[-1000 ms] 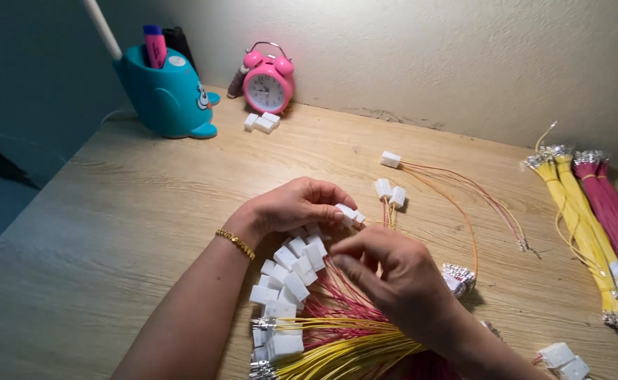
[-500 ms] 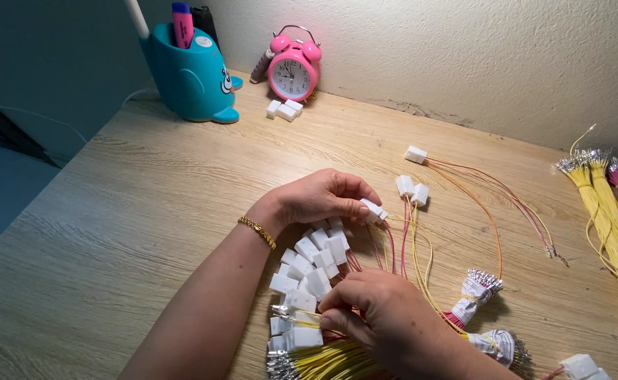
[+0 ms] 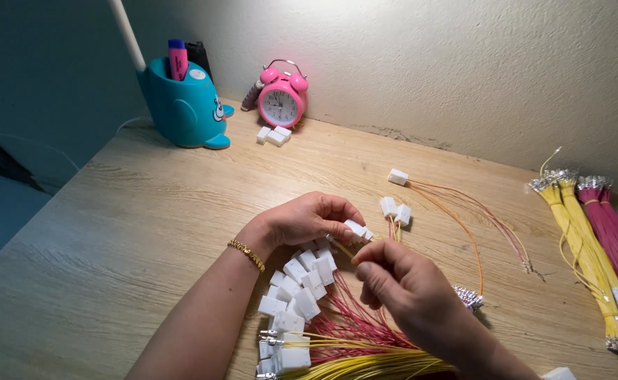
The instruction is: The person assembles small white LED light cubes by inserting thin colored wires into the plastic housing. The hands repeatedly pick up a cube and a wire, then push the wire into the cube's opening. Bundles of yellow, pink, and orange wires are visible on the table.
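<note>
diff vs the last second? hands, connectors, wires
The right hand dropped to the wire pile half a second ago, then came back up; its fingertips now pinch a yellow wire at the white connector held in the left hand. The left hand kept hold of that connector throughout. The connector pile, finished leads, clock and wire bundles lie as before.

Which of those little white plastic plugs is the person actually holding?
The white plug pinched in the left hand, with the right hand at its wire. The other plugs lie loose on the wooden table.
</note>
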